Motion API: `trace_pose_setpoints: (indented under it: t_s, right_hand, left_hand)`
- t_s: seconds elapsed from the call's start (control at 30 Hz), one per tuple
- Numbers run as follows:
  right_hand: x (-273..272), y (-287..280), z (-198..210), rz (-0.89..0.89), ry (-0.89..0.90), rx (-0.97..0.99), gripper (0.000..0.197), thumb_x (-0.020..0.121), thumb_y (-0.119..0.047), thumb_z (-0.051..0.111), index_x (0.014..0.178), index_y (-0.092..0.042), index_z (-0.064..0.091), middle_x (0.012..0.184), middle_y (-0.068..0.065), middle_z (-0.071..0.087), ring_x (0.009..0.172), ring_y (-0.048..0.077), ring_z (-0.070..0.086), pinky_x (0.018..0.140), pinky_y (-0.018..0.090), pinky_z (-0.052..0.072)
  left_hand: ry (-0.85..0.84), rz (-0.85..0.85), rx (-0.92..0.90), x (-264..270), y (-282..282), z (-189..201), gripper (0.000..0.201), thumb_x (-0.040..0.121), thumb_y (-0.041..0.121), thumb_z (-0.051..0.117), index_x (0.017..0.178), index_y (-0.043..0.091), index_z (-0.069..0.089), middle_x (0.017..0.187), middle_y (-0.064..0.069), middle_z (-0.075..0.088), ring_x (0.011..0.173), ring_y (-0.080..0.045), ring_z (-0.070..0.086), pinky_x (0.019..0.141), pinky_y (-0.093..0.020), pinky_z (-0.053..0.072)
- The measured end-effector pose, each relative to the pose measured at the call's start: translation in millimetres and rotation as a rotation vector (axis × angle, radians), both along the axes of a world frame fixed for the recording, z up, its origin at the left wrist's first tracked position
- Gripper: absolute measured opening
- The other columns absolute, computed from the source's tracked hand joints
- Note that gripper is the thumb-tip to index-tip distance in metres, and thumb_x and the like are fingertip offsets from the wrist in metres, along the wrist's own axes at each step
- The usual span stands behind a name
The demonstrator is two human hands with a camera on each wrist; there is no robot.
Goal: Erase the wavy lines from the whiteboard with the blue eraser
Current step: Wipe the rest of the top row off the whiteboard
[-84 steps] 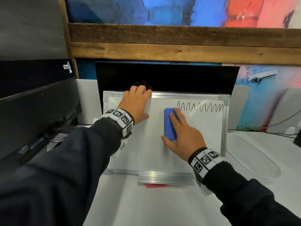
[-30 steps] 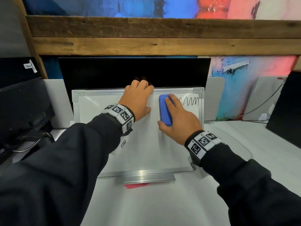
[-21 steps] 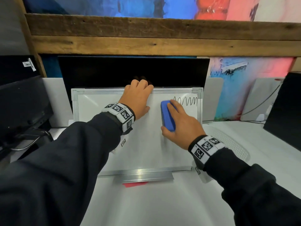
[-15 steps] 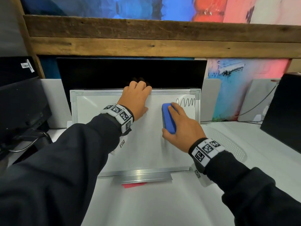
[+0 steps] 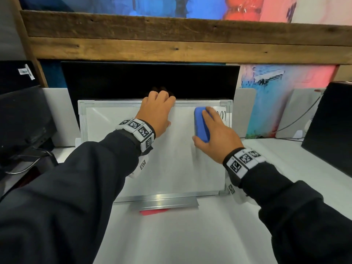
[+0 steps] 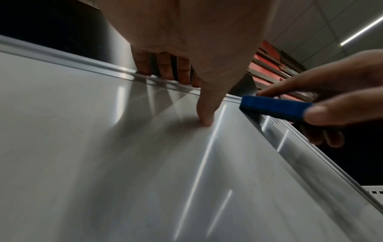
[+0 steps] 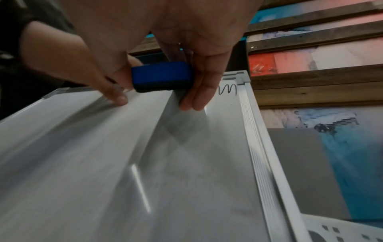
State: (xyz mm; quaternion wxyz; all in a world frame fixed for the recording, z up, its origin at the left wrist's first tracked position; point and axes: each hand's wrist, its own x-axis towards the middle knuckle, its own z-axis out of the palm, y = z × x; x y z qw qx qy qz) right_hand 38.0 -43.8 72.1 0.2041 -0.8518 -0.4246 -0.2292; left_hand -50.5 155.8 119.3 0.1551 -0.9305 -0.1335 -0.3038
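Note:
A white, metal-framed whiteboard (image 5: 114, 134) leans back against a black monitor on the desk. A short stretch of black wavy line (image 5: 222, 114) shows at its top right corner, and again as the wavy line (image 7: 227, 89) in the right wrist view. My right hand (image 5: 213, 134) grips the blue eraser (image 5: 201, 123) and presses it on the board just left of the line; the eraser (image 7: 161, 76) sits between thumb and fingers. My left hand (image 5: 157, 113) holds the board's top edge, fingers hooked over the frame, thumb (image 6: 205, 113) on the surface.
The black monitor (image 5: 148, 80) stands behind the board under a wooden shelf (image 5: 171, 40). Another dark screen (image 5: 331, 126) is at the right and dark equipment (image 5: 22, 119) at the left. A red item (image 5: 152, 212) lies under the board's tray. A white perforated tray (image 7: 342, 232) lies right of the board.
My right hand has swept the eraser rightward and up toward the top right corner, and the wavy line has grown shorter. The left hand stays on the top edge.

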Motion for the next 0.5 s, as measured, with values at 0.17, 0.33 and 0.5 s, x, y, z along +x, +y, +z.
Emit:
trace_pose_setpoints:
  t_s: [0.17, 0.33, 0.5]
  right_hand:
    - [-3, -7, -11, 0.008, -0.015, -0.031, 0.078, 0.083, -0.054, 0.053, 0.147, -0.022, 0.024, 0.158, -0.013, 0.008, 0.075, 0.021, 0.062, 0.065, 0.031, 0.054]
    - [12, -12, -4, -0.037, -0.010, 0.016, 0.075, 0.086, -0.050, 0.052, 0.149, -0.021, 0.023, 0.159, -0.010, 0.007, 0.075, 0.021, 0.060, 0.066, 0.032, 0.053]
    - [8, -20, -21, -0.038, -0.013, -0.022, 0.076, 0.086, -0.049, 0.052, 0.150, -0.023, 0.020, 0.160, -0.012, 0.004, 0.073, 0.017, 0.057, 0.064, 0.029, 0.051]
  left_hand:
    - [0.004, 0.000, 0.004, -1, 3, 1, 0.064, 0.079, 0.034, 0.076, 0.133, 0.021, 0.043, 0.127, -0.002, 0.045, 0.113, -0.026, 0.041, 0.094, -0.037, 0.040]
    - [0.000, -0.007, 0.014, 2, 1, -3, 0.065, 0.078, 0.034, 0.077, 0.132, 0.020, 0.044, 0.125, -0.002, 0.045, 0.110, -0.027, 0.041, 0.093, -0.038, 0.042]
    - [-0.008, -0.006, 0.018, 0, 4, -2, 0.067, 0.078, 0.034, 0.077, 0.133, 0.019, 0.044, 0.125, -0.002, 0.045, 0.111, -0.027, 0.042, 0.094, -0.038, 0.043]
